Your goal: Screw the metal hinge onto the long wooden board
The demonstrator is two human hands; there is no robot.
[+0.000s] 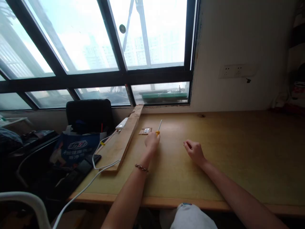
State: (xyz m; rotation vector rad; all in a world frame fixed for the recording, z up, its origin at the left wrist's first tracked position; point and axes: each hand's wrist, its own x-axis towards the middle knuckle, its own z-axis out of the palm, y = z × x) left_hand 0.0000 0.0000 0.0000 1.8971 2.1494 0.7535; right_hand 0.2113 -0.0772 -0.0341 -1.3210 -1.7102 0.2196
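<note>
My left hand (152,140) is closed around a screwdriver (159,125) with a yellow handle; its thin metal shaft points up and away over the table. Just beyond that hand lies a small brown board (140,131) with pale metal pieces (146,130) on it. My right hand (194,150) is apart from the left, further right above the tabletop. Its thumb and index finger are pinched together and the other fingers are curled in. Whatever sits at its fingertips, if anything, is too small to make out.
A long wooden plank (124,136) lies on the table (226,159) at left, with a white box (121,124) and white cable (108,166). A black chair (89,111) and a blue bag (78,148) stand left of the table. Window and wall are behind.
</note>
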